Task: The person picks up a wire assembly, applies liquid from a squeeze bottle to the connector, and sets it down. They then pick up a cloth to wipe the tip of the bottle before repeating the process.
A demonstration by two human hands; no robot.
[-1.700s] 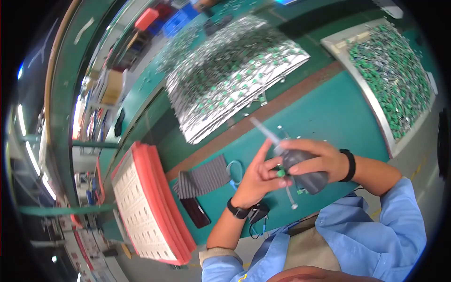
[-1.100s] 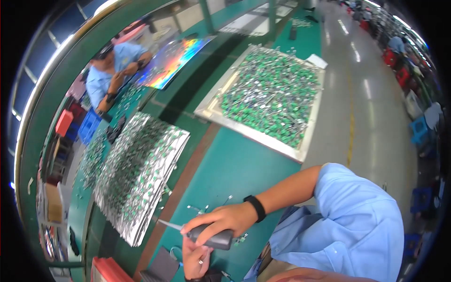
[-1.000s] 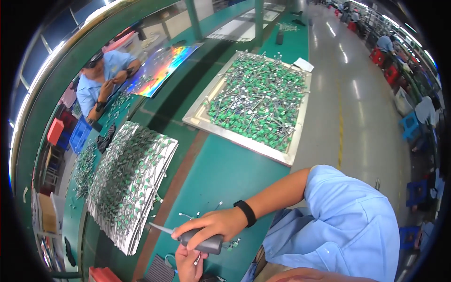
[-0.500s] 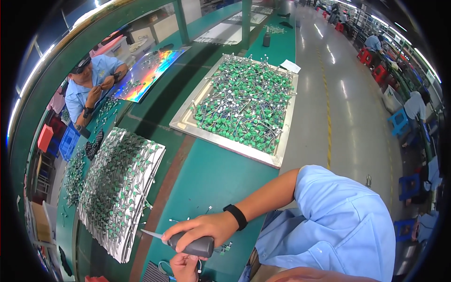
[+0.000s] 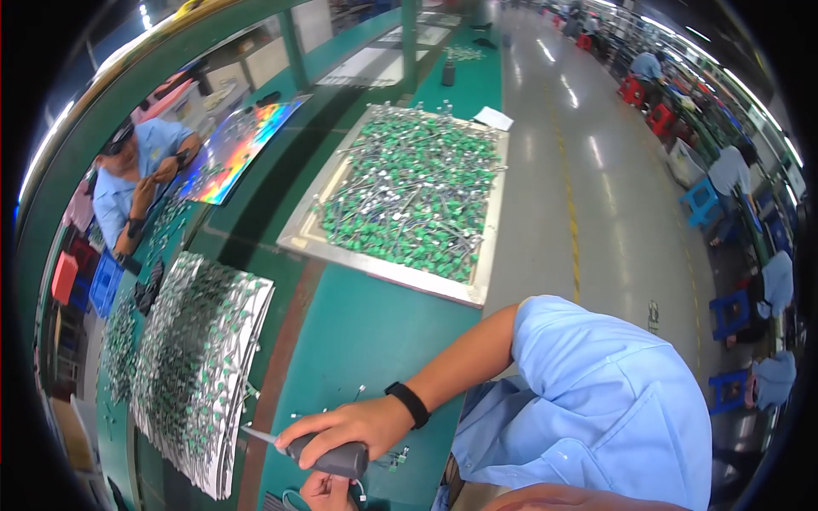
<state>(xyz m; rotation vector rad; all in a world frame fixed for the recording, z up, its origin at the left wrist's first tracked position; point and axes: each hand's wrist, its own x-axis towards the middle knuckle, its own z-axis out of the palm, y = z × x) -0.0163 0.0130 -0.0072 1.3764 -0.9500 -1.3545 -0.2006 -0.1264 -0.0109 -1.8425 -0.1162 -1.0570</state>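
Note:
My right hand [image 5: 368,427] is closed around a dark grey hand tool [image 5: 342,461]. Its long, tapered pale tip [image 5: 257,434] points left, toward a stack of white sheets covered with green wired parts [image 5: 192,358]. Just below the tool, at the lower edge, my left hand [image 5: 327,491] has its fingers pinched together. What they hold is hidden; a thin pale wire [image 5: 363,491] curves beside it. Several small wired parts [image 5: 397,460] lie on the green bench right of the tool.
A pale-framed tray [image 5: 375,268] piled with green wired parts stands farther up the bench. Across it on the left, a person [image 5: 141,175] handles small parts beside a shiny rainbow sheet [image 5: 247,149]. A dark bottle [image 5: 448,73] stands far off. An aisle [image 5: 545,196] runs along the right.
The whole view has shifted, so the tray, stack and bench sit farther left. My right hand still grips the tool, and my left hand stays pinched below it, slightly lower in view.

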